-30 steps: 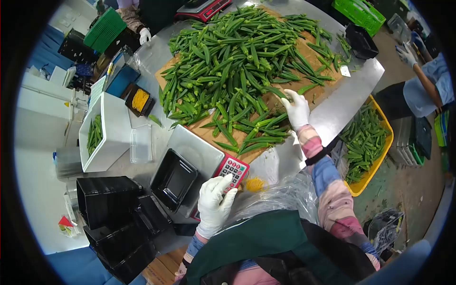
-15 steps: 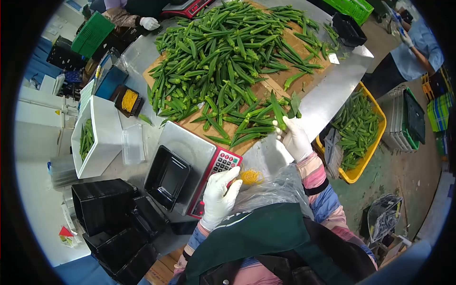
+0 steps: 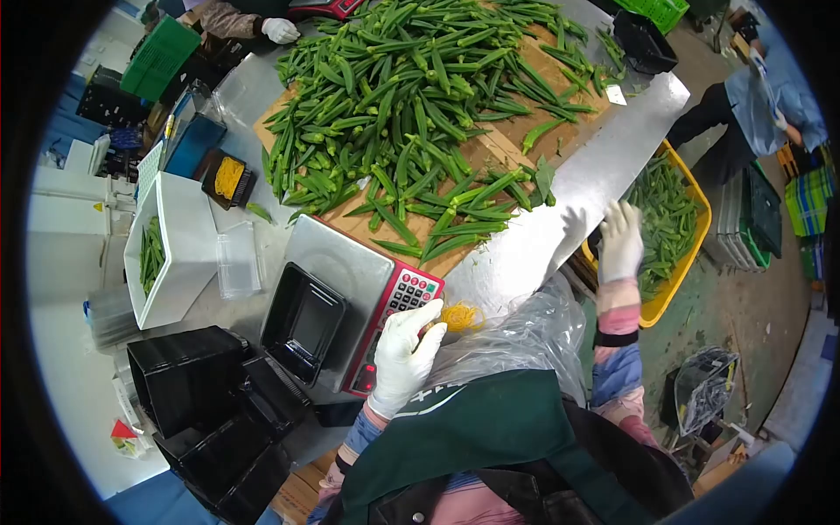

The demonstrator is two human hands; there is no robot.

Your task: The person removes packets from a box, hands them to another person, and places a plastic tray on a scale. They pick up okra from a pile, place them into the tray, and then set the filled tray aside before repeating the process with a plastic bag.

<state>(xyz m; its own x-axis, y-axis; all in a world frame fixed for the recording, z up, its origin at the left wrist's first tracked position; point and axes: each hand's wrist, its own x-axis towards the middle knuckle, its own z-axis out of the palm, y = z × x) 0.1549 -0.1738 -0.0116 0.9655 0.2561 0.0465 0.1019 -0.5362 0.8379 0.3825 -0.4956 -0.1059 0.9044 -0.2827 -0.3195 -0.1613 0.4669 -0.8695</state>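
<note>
My left hand (image 3: 407, 357), in a white glove, is by the front edge of the red-and-silver scale (image 3: 348, 241). Its fingers are curled together, and whatever they may hold is hidden. Beside its fingertips lies a small heap of yellow rubber bands (image 3: 460, 316). My right hand (image 3: 621, 242), also gloved, hovers at the left side of the yellow basket (image 3: 703, 229), fingers stretched out and somewhat apart, with no okra visible in it. Okra pods (image 3: 661, 214) fill the basket. A large pile of okra (image 3: 385, 114) covers the cardboard on the metal table (image 3: 604, 179).
An empty black tray (image 3: 304, 324) rests on the scale. Stacked black trays (image 3: 188, 381) stand at the lower left. Clear plastic bags (image 3: 516, 337) lie against my apron. A white bin (image 3: 179, 254) holds some okra. Co-workers, one with a gloved hand (image 3: 281, 31), are beyond the table.
My right hand has moved right, from the pile's near edge to the yellow basket. The okra pod it held upright no longer shows. My left hand has barely moved.
</note>
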